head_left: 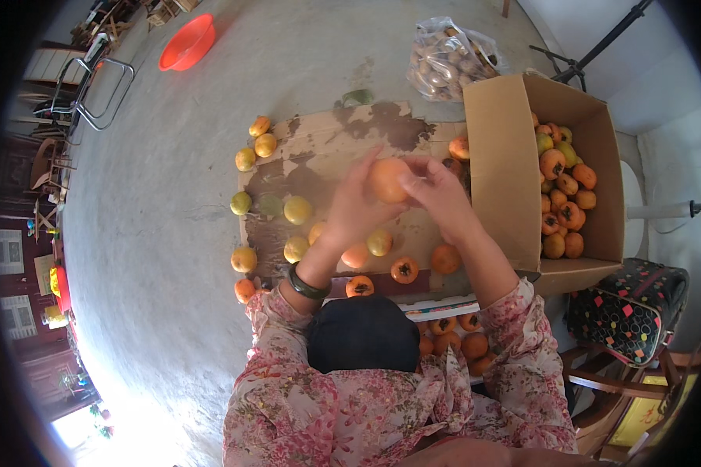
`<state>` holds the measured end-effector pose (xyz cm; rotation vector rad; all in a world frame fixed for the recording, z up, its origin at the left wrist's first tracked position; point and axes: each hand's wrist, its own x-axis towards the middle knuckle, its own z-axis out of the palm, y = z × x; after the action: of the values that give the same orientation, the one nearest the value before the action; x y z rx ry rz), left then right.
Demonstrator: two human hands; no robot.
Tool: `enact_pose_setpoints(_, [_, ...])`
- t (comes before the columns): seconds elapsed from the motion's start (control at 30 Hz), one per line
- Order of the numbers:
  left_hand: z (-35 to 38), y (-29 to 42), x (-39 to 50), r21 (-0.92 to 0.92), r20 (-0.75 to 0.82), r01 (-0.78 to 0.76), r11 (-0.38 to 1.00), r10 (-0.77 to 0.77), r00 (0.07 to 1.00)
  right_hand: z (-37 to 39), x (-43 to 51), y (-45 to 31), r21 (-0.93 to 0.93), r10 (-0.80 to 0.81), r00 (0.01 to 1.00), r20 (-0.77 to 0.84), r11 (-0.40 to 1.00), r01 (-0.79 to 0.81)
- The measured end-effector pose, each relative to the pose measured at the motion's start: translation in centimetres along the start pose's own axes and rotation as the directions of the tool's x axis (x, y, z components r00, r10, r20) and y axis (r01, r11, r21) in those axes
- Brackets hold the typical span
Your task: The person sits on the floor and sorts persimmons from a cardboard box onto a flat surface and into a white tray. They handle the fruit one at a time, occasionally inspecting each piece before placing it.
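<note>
Between my two hands, above a water-stained flat cardboard sheet (321, 137), is an orange persimmon (389, 180). My left hand (359, 201) cups its left and lower side, and my right hand (438, 190) has its fingers on its right side. Several loose persimmons lie on and beside the sheet, among them a greenish one (297, 210) and an orange one with its calyx up (404, 270). A tray holding more persimmons (444, 344) is partly hidden by my sleeves and clothing.
An open cardboard box (502, 175) with many persimmons stands at the right. Behind it are a clear plastic bag of round brownish produce (444, 64) and a black stand (578, 67). A patterned bag (625, 309) rests on a wooden chair. Far left are a red basin (188, 44) and a metal frame (102, 93).
</note>
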<state>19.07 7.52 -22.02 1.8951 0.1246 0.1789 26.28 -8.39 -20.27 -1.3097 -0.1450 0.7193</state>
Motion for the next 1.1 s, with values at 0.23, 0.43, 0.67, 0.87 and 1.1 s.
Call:
enact_pose_setpoints(0.23, [-0.4, -0.1, -0.5, -0.557, 0.006, -0.063, 0.828, 0.080, 0.997, -2.3, 0.1, 0.5, 0.460, 0.066, 0.988, 0.138, 0.879, -0.123])
enact_pose_setpoints(0.43, [-0.9, -0.2, -0.4, -0.967, 0.193, 0.197, -0.159, 0.043, 0.980, -5.7, -0.2, 0.1, 0.641, 0.003, 0.989, 0.150, 0.761, -0.100])
enact_pose_setpoints(0.67, [-0.3, -0.9, -0.5, -0.938, 0.247, 0.278, -0.206, 0.162, 0.955, -13.6, -2.4, -3.7, 0.655, -0.119, 0.993, 0.027, 0.753, 0.072])
enact_pose_setpoints(0.87, [0.9, -2.5, -0.3, -0.936, 0.283, 0.327, -0.128, 0.278, 0.918, -21.6, -6.2, -5.8, 0.531, -0.220, 0.945, -0.243, 0.785, 0.320])
enact_pose_setpoints(1.1, [1.6, -4.5, -0.6, -0.937, 0.339, 0.350, -0.001, 0.242, 0.909, -31.6, -9.8, -6.8, 0.178, -0.225, 0.823, -0.521, 0.915, 0.363])
